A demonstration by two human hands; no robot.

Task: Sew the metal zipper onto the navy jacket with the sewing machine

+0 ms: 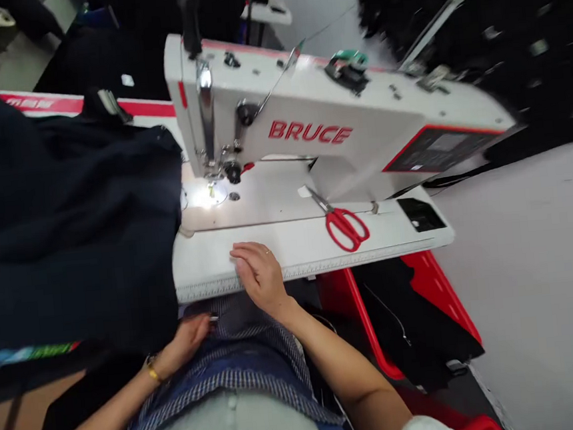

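My left hand (193, 337) is low over my lap, just below the table edge, its fingers closed. At its fingertips shows a small shiny metal piece (214, 318), too small to name. My right hand (261, 274) lies over the front edge of the white sewing table (204, 255), fingers stretched to the left and nothing seen in them. Ahead stands a white sewing machine (296, 100), its needle area lit and bare of cloth. Dark fabric (77, 226) covers the table's left side and hangs down. Red-handled scissors (345, 226) rest on the table, right of my right hand.
A red bin (437, 282) with black garments (400, 319) stands below the table on the right. A ruler strip (331, 264) runs along the table's front edge. Dark garments (517, 41) fill the upper right, beside a pale wall or panel (533, 233).
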